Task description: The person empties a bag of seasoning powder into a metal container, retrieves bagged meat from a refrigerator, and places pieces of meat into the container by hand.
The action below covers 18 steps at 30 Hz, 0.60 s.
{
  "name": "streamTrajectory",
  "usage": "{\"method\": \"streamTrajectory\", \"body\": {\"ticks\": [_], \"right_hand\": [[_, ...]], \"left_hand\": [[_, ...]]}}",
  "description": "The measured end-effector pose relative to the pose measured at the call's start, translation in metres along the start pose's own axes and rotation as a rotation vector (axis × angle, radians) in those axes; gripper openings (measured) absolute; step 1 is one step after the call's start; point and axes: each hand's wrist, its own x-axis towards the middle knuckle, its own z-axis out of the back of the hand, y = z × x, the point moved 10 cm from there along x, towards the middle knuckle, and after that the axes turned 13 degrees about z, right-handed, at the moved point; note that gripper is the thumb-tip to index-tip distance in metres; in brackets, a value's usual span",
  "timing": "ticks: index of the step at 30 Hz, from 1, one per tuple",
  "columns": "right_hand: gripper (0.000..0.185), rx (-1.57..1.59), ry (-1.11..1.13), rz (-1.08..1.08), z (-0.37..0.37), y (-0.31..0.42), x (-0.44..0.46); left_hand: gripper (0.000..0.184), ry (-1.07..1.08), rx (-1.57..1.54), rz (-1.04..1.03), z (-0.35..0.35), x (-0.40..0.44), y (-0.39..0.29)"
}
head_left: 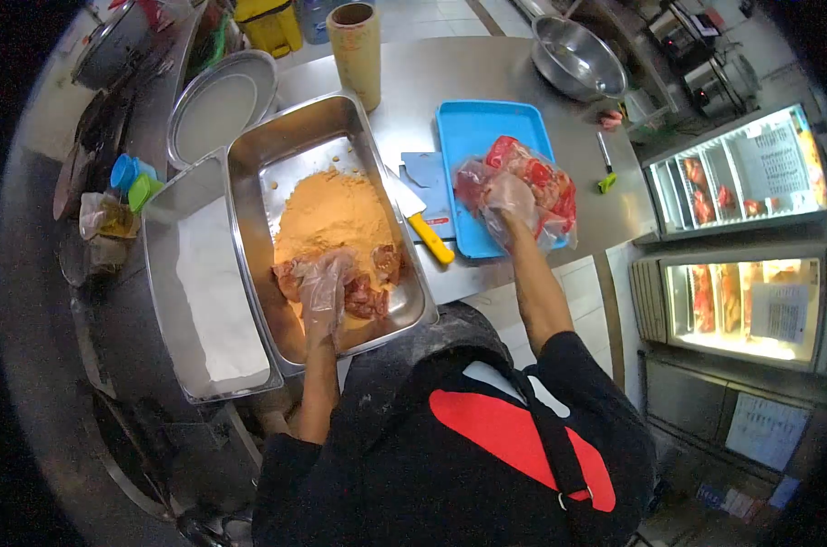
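My left hand point(324, 284), in a clear plastic glove, lies over dark red marinated meat pieces point(368, 298) with its fingers stretched out. The meat rests at the near end of a deep steel pan point(236, 178), against a heap of orange breading powder point(333, 211). My right hand point(511, 199), gloved too, is at a clear plastic bag of raw meat point(545, 187) on a blue tray point(489, 117). Its fingers look closed on the bag, though the glove and plastic partly hide them.
A second steel pan point(167, 264) holds white powder. A yellow-handled knife point(431, 239) lies between the orange-powder pan and blue tray. Around them are a plastic-wrap roll point(354, 56), a round tray point(222, 105), a steel bowl point(577, 59) and a green-handled tool point(606, 182). Lit fridges stand right.
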Motion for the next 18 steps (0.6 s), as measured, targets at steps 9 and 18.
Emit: {"method": "streamTrajectory", "body": {"ticks": [9, 18], "right_hand": [[0.029, 0.569, -0.346, -0.445, 0.084, -0.03, -0.07], [0.033, 0.935, -0.458, -0.253, 0.047, -0.073, -0.068]], "left_hand": [[0.03, -0.113, 0.191, -0.1, 0.017, -0.004, 0.002], [0.028, -0.093, 0.074, 0.018, 0.007, -0.003, 0.003]]}}
